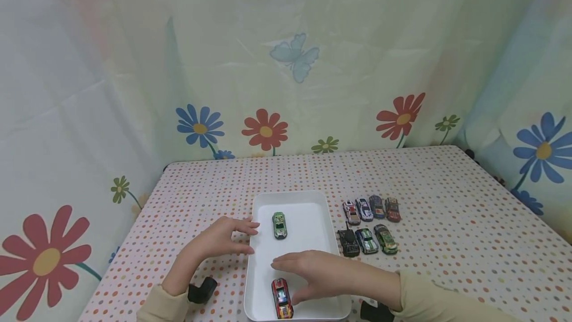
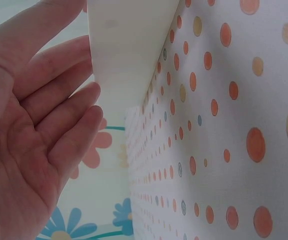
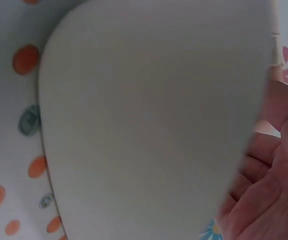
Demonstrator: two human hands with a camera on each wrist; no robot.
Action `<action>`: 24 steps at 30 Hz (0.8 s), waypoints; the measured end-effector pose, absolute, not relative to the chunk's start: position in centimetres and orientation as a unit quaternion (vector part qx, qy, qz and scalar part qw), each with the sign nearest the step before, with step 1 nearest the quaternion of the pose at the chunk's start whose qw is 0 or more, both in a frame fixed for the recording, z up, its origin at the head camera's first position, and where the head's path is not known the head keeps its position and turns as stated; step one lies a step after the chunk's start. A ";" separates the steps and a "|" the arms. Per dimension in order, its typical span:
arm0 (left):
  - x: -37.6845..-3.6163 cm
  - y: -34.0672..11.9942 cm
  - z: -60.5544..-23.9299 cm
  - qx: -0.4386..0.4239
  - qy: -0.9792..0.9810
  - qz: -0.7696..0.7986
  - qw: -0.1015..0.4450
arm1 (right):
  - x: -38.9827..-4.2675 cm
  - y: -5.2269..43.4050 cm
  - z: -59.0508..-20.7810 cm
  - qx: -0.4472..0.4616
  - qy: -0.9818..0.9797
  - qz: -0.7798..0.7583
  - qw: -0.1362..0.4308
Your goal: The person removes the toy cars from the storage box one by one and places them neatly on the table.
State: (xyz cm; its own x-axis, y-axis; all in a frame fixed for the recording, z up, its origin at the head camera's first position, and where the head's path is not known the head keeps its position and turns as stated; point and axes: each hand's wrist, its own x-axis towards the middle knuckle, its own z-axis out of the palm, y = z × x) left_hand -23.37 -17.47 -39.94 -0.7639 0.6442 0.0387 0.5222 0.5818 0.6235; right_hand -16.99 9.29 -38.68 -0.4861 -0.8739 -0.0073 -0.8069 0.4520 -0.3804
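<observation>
Left hand (image 1: 223, 238) at the left rim of the white tray (image 1: 313, 202) on the dotted tabletop (image 1: 447, 202), fingers straight and loosely spread, tips against the tray's edge, holding nothing. Right hand (image 1: 319, 272) flat and relaxed over the tray's near end, palm down, just beside the red car (image 1: 281, 298). Green car (image 1: 279, 225) further back in the tray, near the left fingertips.

Two cars (image 1: 279, 225) in tray (image 1: 313, 202); seven cars (image 1: 370, 225) right.
</observation>
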 end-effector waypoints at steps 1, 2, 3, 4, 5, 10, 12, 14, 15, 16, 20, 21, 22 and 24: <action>-23.4 -17.5 -39.9 0.330 0.884 0.317 0.096 | -16.9 9.2 -38.9 -0.500 0.845 -0.161 0.100; -23.4 -17.5 -39.9 0.330 0.884 0.318 0.097 | -16.9 9.1 -39.1 -0.504 0.843 -0.159 0.098; -23.4 -17.5 -39.9 0.329 0.884 0.318 0.097 | -16.8 9.1 -39.3 -0.507 0.842 -0.158 0.099; -23.4 -17.5 -39.9 0.329 0.884 0.318 0.097 | -16.8 9.0 -39.4 -0.510 0.840 -0.157 0.099; -23.4 -17.5 -39.9 0.329 0.884 0.318 0.097 | -16.8 9.0 -39.6 -0.515 0.837 -0.157 0.100; -23.4 -17.5 -40.0 0.329 0.884 0.318 0.096 | -16.7 8.7 -40.3 -0.541 0.821 -0.151 0.105; -23.4 -17.6 -40.0 0.330 0.884 0.317 0.096 | -16.7 8.6 -40.4 -0.547 0.817 -0.148 0.104; -23.4 -17.6 -40.0 0.330 0.884 0.317 0.095 | -16.6 8.5 -40.6 -0.550 0.817 -0.142 0.100; -23.4 -17.6 -40.0 0.330 0.884 0.316 0.094 | -16.6 8.5 -40.7 -0.551 0.817 -0.139 0.095; -23.4 -17.6 -40.0 0.331 0.884 0.316 0.093 | -16.6 8.5 -40.8 -0.552 0.818 -0.138 0.091; -23.4 -17.5 -40.0 0.330 0.885 0.315 0.093 | -16.5 8.4 -41.0 -0.548 0.822 -0.132 0.084; -23.3 -17.5 -40.0 0.330 0.885 0.315 0.093 | -16.4 8.4 -41.0 -0.545 0.824 -0.129 0.082; -23.3 -17.5 -40.0 0.330 0.885 0.315 0.093 | -16.4 8.3 -41.0 -0.541 0.827 -0.128 0.082; -23.3 -17.5 -40.0 0.331 0.885 0.315 0.093 | -16.4 8.3 -41.0 -0.534 0.832 -0.126 0.081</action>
State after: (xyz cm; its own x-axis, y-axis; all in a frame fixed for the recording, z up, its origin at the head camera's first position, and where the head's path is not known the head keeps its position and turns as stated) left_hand -23.33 -17.54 -39.96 -0.7641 0.6436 0.0439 0.5268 0.5833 0.6183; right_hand -16.44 8.32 -40.96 -0.4156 -0.9095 -0.0003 -0.8688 0.3972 -0.2956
